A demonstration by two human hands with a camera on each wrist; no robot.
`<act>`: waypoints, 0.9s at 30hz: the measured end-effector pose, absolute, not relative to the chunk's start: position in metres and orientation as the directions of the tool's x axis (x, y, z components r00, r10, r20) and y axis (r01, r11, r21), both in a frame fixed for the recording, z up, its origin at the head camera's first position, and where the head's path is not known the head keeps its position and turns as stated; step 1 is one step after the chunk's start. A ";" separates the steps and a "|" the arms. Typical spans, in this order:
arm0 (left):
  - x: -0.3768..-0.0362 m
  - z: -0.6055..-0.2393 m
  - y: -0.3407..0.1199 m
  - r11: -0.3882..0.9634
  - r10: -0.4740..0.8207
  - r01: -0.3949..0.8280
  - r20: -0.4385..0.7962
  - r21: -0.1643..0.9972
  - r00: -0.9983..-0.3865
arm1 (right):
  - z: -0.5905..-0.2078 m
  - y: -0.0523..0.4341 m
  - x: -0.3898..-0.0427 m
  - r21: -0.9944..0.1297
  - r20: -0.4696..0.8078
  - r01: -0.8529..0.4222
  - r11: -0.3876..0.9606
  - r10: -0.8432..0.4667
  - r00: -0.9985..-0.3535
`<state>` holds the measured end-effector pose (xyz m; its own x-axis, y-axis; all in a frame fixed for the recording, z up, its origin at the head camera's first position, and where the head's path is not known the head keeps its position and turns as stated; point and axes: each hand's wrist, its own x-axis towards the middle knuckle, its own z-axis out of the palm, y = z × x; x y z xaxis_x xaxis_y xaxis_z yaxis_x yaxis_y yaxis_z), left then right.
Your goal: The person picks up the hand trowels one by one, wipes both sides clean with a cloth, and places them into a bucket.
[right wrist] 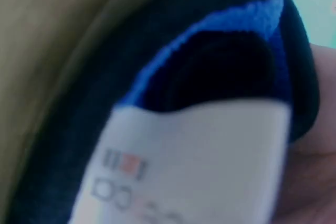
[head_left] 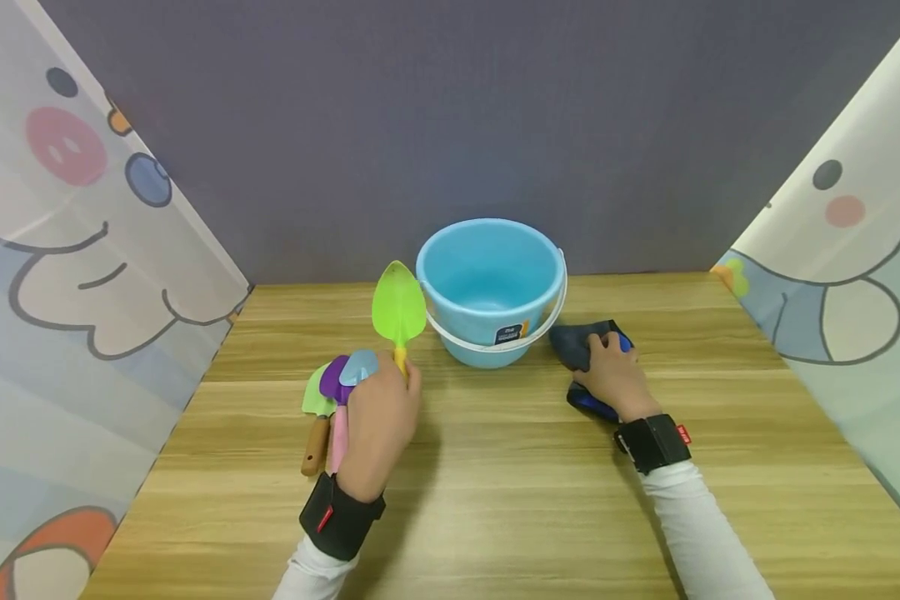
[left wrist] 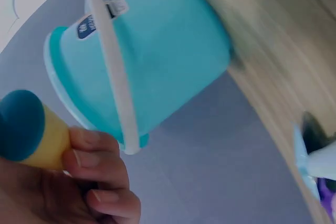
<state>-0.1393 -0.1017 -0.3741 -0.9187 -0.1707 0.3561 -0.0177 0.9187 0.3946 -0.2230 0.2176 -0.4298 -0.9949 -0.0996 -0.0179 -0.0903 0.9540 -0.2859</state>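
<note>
My left hand grips the yellow handle of a small trowel, its lime-green blade pointing up beside the bucket. In the left wrist view, the handle's blue end sticks out past the curled fingers. Right of the bucket, my right hand grips a dark cloth item with blue fuzzy lining. Its opening and a white label fill the right wrist view. Another dark, blue-lined piece lies under the hand. A light-blue bucket stands upright between the hands, white handle hanging across its front.
Left of my left hand lie a green-bladed tool with a brown handle, a purple-bladed one with a pink handle, and a light-blue blade partly hidden by the hand. A grey wall rises behind the wooden table.
</note>
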 end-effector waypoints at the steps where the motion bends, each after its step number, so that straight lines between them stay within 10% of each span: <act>1: -0.138 -0.372 -0.100 0.921 -0.159 -0.002 0.370 0.390 -0.915 | -0.430 0.218 -0.223 -0.289 -0.019 -0.092 0.953 -0.101 -0.995; 27: -0.147 -0.330 -0.055 0.886 0.104 0.220 0.288 0.408 -0.952 | -0.422 0.227 -0.220 -0.392 -0.020 -0.113 0.913 -0.131 -0.991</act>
